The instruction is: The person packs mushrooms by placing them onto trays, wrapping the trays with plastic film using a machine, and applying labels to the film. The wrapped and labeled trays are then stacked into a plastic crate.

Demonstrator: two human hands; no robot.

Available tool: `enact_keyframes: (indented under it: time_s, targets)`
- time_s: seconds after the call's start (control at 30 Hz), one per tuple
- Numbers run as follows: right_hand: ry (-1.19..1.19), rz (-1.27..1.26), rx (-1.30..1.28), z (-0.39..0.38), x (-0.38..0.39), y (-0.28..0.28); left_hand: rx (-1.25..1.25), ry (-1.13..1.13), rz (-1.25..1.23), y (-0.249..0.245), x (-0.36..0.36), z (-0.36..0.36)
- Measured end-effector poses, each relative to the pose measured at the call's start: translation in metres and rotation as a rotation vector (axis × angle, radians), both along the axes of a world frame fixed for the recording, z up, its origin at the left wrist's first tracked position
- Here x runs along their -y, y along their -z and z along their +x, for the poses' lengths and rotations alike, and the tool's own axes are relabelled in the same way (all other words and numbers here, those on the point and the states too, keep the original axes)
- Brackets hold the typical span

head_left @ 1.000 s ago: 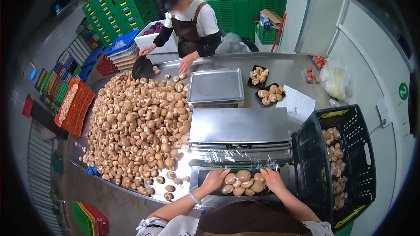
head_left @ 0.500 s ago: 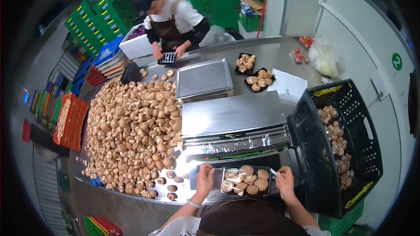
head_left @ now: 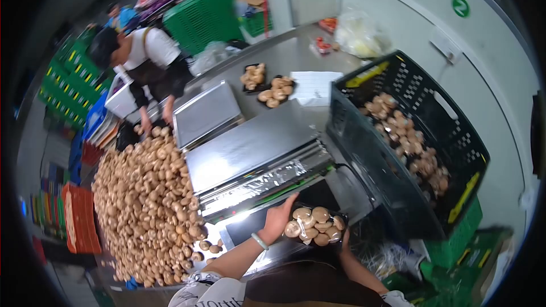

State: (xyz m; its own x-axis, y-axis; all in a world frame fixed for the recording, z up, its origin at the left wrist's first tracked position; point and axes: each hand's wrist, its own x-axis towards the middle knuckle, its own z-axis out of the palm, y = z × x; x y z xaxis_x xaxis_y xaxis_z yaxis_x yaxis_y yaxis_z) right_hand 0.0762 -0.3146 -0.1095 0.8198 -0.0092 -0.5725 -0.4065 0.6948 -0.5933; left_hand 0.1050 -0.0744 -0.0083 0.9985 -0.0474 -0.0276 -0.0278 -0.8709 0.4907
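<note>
A black tray of brown mushrooms [head_left: 316, 227] with shiny clear film over it is held just in front of my body. My left hand [head_left: 277, 220] grips its left side, thumb pointing up along the edge. At the right end, my right hand [head_left: 345, 243] holds the tray, its fingers mostly hidden. Behind the tray stands the film wrapping machine [head_left: 253, 156], with a dark flat plate [head_left: 310, 200] at its front and a roll of clear film [head_left: 264, 182].
A big heap of loose mushrooms [head_left: 148, 210] covers the table's left side. Rightward, a dark crate [head_left: 364, 159] contains several wrapped trays. Two mushroom trays [head_left: 277, 91] sit behind the machine near a paper sheet [head_left: 315, 87]. Across the table, a co-worker [head_left: 151, 57] reaches toward the heap.
My hands went from pulling out the film at both ends to holding the tray by its sides. The view turned right. The co-worker's hands moved down to the mushroom heap.
</note>
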Motion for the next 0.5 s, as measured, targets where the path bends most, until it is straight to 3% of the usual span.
enact_keyframes:
  time_s: [0.1,0.13,0.17,0.23,0.3,0.33,0.37,0.4,0.47,0.5]
  targets:
    - [-0.417,0.044,0.193,-0.026,0.011,-0.081,-0.414,-0.148,-1.463,-0.026,0.031,-0.012]
    - [-0.507,0.061,0.211,-0.038,0.012,-0.094,-0.394,-0.028,-1.322,-0.055,0.03,-0.015]
    - [-0.597,0.08,0.241,-0.043,0.01,-0.106,-0.21,0.106,-1.043,-0.071,0.033,-0.022]
    - [-0.764,0.162,0.327,-0.032,0.003,-0.14,-0.345,0.185,-1.139,-0.083,0.025,-0.029]
    - [-0.875,0.356,0.422,-0.009,-0.021,-0.189,-0.69,0.135,-1.412,-0.104,0.016,-0.042]
    - [-0.921,0.484,0.473,0.007,-0.037,-0.219,-0.689,0.26,-1.543,-0.119,0.02,-0.039]
    - [-1.0,0.353,0.557,0.017,-0.029,-0.244,-0.684,0.376,-1.676,-0.137,0.027,-0.042]
    - [-1.074,0.219,0.643,0.028,-0.02,-0.268,-0.845,0.372,-1.797,-0.184,0.04,-0.028]
    - [-1.397,-0.723,0.641,0.065,0.006,-0.293,-0.954,0.463,-1.832,-0.207,0.047,-0.019]
    - [-1.597,-1.277,0.479,0.09,0.01,-0.301,-0.968,0.49,-1.824,-0.211,0.049,-0.015]
